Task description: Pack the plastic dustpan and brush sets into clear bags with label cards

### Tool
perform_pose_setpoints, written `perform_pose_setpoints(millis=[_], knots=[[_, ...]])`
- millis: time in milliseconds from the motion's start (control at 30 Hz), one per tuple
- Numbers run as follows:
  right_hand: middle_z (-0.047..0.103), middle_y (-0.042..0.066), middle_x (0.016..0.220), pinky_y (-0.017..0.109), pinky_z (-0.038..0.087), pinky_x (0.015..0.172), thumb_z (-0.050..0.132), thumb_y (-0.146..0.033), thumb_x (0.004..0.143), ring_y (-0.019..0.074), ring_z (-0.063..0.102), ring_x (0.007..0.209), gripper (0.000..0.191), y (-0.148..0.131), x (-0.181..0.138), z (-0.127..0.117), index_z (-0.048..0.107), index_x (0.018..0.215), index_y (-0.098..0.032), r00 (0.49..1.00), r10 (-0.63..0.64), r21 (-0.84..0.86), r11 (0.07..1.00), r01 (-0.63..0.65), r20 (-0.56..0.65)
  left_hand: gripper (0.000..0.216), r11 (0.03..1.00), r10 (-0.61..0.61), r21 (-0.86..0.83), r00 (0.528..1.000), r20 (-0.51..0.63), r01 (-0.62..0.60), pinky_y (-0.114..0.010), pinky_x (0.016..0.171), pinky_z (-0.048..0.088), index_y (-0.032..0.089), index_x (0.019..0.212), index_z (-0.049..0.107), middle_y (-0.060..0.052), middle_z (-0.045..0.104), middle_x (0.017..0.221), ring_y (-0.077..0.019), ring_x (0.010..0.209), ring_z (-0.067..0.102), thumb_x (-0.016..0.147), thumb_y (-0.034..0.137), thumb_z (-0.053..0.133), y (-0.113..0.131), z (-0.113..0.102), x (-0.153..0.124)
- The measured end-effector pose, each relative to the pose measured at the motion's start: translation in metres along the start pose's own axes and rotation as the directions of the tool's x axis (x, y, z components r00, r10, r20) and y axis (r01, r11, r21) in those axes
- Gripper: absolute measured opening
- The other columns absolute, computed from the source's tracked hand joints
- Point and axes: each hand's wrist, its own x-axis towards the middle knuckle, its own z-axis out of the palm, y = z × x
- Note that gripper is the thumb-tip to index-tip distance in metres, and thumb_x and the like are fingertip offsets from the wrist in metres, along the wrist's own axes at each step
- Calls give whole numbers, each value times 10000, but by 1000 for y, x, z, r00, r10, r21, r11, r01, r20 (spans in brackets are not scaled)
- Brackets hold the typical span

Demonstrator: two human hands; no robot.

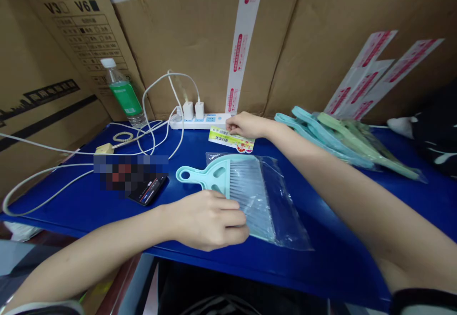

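A light-blue dustpan with its brush (250, 191) lies flat on the blue table, partly inside a clear plastic bag (285, 210). Over its near edge my left hand (214, 219) is closed, fingers curled against the set; the thumb is hidden. Farther back, my right hand (248, 124) pinches at the far edge of a printed yellow-green and white card (223, 136), close to the power strip's right end. Its fingertips are partly covered, so whether one card or several lie there cannot be seen.
More bagged blue and green dustpan sets (332, 134) are piled at the right. A white power strip (210, 121) with chargers and looping cables stands along the cardboard wall (200, 34). At left are a water bottle (124, 96) and a phone (152, 191).
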Motion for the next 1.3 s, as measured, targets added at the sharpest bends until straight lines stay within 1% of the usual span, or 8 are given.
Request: perform_pose_setpoints(millis=[233, 433, 533, 600, 700, 900, 1067, 1300], knots=[[697, 132, 973, 303, 440, 765, 537, -9, 806, 228, 646, 895, 289, -13, 23, 13, 677, 1024, -136, 993, 27, -29, 999, -30, -115, 311, 1000, 4, 25, 1000, -10, -3, -288, 462, 355, 157, 804, 658, -4, 540, 645, -128, 577, 471, 944, 139, 382, 1, 1, -1], [693, 184, 1066, 391, 471, 854, 494, -37, 823, 308, 645, 1008, 311, -23, -13, 20, 688, 1054, -112, 996, 13, -29, 999, -15, -93, 199, 999, -17, 28, 999, 31, 16, -285, 503, 390, 170, 855, 648, -5, 584, 708, -129, 609, 493, 901, 197, 456, 1, -1, -2], [624, 170, 1241, 398, 466, 927, 455, -135, 876, 283, 586, 1140, 373, -22, -43, 28, 599, 1221, -131, 996, -24, 10, 1000, 25, -80, 171, 967, -182, 183, 983, 5, 178, -286, 550, 415, 169, 862, 636, -23, 611, 736, -153, 660, 531, 869, 187, 466, -8, -8, -4], [560, 180, 1316, 441, 441, 971, 440, -198, 879, 285, 526, 1213, 447, -18, -67, 33, 499, 1316, -121, 982, -31, 91, 995, 49, -188, 171, 855, -395, 360, 919, -14, 373, -299, 577, 428, 150, 832, 629, -51, 618, 723, -189, 699, 561, 846, 144, 458, -18, -13, -7], [647, 171, 1069, 455, 499, 849, 422, -228, 862, 283, 632, 980, 393, -14, -104, 35, 528, 1224, -115, 965, 108, 174, 983, -67, -241, 219, 676, -656, 478, 754, 43, 561, -329, 607, 450, 129, 789, 627, -82, 636, 705, -229, 709, 596, 869, 155, 425, -34, -20, -13], [612, 25, 709, 333, 528, 598, 410, -321, 880, 180, 618, 613, 314, -11, -146, 36, 512, 1131, -161, 978, 186, 570, 796, -206, 94, 361, 565, -815, 271, 476, 332, 779, -283, 554, 413, 153, 897, 610, -52, 677, 723, -208, 648, 623, 958, 393, 347, -44, -16, -13], [597, 50, 850, 315, 562, 589, 490, -347, 847, 155, 620, 625, 516, -11, -145, 42, 401, 1320, -160, 965, 234, 775, 585, -237, 118, 336, 500, -815, 33, 458, 354, 865, -256, 543, 384, 163, 929, 568, -18, 667, 705, -172, 619, 612, 927, 443, 383, -46, -9, -10], [624, 36, 838, 321, 586, 639, 481, -340, 888, 176, 645, 673, 837, -24, -143, 39, -53, 1511, -179, 924, 342, 921, 278, -272, 170, 256, 435, -861, -108, 448, 243, 894, -265, 582, 384, 174, 897, 531, 1, 630, 693, -146, 607, 573, 908, 381, 382, -47, -16, -10]])
